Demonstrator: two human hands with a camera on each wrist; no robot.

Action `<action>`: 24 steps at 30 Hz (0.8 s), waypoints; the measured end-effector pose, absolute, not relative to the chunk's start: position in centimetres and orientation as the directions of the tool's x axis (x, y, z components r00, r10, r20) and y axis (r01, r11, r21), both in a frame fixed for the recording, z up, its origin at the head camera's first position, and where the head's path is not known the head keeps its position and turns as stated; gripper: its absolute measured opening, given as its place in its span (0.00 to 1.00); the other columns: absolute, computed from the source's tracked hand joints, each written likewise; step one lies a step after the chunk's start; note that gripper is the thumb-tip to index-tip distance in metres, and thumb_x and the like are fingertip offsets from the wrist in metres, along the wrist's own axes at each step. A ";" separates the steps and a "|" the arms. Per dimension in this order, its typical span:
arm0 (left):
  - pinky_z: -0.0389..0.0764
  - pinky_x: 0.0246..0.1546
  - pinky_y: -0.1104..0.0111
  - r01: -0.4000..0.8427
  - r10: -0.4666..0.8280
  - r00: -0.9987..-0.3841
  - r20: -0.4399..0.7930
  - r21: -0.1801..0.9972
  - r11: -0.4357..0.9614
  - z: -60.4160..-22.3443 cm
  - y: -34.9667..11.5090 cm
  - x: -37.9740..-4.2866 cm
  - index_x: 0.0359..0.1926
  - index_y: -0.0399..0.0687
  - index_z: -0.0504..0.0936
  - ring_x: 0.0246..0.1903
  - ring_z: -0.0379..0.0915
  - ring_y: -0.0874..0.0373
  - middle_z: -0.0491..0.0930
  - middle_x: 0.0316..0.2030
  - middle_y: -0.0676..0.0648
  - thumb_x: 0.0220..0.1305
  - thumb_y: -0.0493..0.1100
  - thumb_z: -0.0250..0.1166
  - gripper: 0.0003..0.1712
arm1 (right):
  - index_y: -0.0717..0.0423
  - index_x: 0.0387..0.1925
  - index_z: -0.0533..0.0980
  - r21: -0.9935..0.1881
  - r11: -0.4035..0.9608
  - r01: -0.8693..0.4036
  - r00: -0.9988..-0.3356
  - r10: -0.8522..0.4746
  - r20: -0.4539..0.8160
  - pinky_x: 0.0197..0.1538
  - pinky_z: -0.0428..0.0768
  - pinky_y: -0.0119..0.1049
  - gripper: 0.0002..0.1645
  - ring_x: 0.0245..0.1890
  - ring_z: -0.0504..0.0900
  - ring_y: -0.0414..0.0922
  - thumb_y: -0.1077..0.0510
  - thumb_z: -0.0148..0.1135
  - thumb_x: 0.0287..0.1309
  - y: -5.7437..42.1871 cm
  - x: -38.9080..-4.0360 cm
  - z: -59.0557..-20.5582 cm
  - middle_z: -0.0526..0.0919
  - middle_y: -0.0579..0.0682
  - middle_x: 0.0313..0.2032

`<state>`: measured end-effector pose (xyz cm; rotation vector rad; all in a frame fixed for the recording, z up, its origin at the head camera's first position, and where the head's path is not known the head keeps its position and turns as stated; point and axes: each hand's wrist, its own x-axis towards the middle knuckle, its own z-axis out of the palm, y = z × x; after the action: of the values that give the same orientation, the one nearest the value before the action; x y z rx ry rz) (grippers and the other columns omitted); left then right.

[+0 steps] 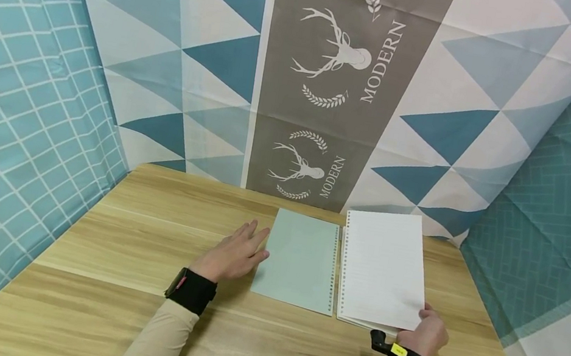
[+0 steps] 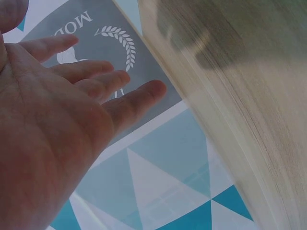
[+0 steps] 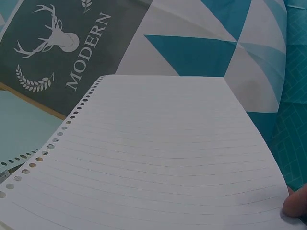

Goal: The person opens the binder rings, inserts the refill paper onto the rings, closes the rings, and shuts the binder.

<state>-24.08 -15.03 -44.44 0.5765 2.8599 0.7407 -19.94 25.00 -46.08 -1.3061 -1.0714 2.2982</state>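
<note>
A pale green punched sheet [image 1: 297,263] lies on the wooden table, its row of holes along the right side. Beside its left edge is my left hand [image 1: 234,253], fingers extended; whether they touch the sheet I cannot tell. In the left wrist view that hand [image 2: 62,105] shows its palm and holds nothing. To the right, a white lined loose-leaf sheet [image 1: 383,266] with holes down its left side sits over more pages. My right hand [image 1: 428,333] pinches its lower right edge. In the right wrist view the lined sheet [image 3: 163,148] looks raised, with a thumb [image 3: 295,203] on its edge.
The wooden table [image 1: 105,237] meets a patterned backdrop [image 1: 209,93] of triangles and deer heads behind the sheets. Teal tiled sheeting [image 1: 25,102] hangs at the left, and a darker teal covering [image 1: 562,213] at the right. Both wrists wear black bands [image 1: 191,291].
</note>
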 end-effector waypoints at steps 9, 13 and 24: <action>0.58 0.71 0.35 0.342 0.400 -0.916 -0.014 0.492 0.800 -44.6 -15.0 -24.1 0.80 0.44 0.55 0.79 0.42 0.33 0.45 0.79 0.29 0.81 0.54 0.48 0.35 | 0.44 0.49 0.82 -0.764 -0.640 0.079 -0.589 0.589 -0.553 0.71 0.68 0.36 0.19 0.67 0.70 0.42 0.60 0.45 0.72 24.7 -20.4 -46.4 0.72 0.40 0.66; 0.58 0.71 0.35 0.341 0.400 -0.916 -0.015 0.493 0.800 -44.6 -15.0 -24.1 0.79 0.44 0.55 0.79 0.42 0.33 0.45 0.79 0.29 0.80 0.54 0.48 0.35 | 0.44 0.47 0.82 -0.767 -0.635 0.086 -0.581 0.594 -0.557 0.68 0.68 0.34 0.19 0.65 0.71 0.41 0.60 0.45 0.71 24.8 -20.2 -46.3 0.75 0.39 0.59; 0.59 0.71 0.35 0.337 0.401 -0.915 -0.028 0.490 0.804 -44.6 -15.1 -24.1 0.79 0.44 0.56 0.79 0.42 0.33 0.45 0.79 0.29 0.81 0.55 0.48 0.35 | 0.44 0.44 0.82 -0.770 -0.632 0.082 -0.559 0.611 -0.561 0.66 0.69 0.34 0.17 0.64 0.71 0.42 0.60 0.46 0.70 24.8 -20.3 -46.2 0.76 0.39 0.51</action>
<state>-24.09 -15.06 -44.65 0.5884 2.8588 0.7396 -20.31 24.76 -46.24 -1.2477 -1.1233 2.2474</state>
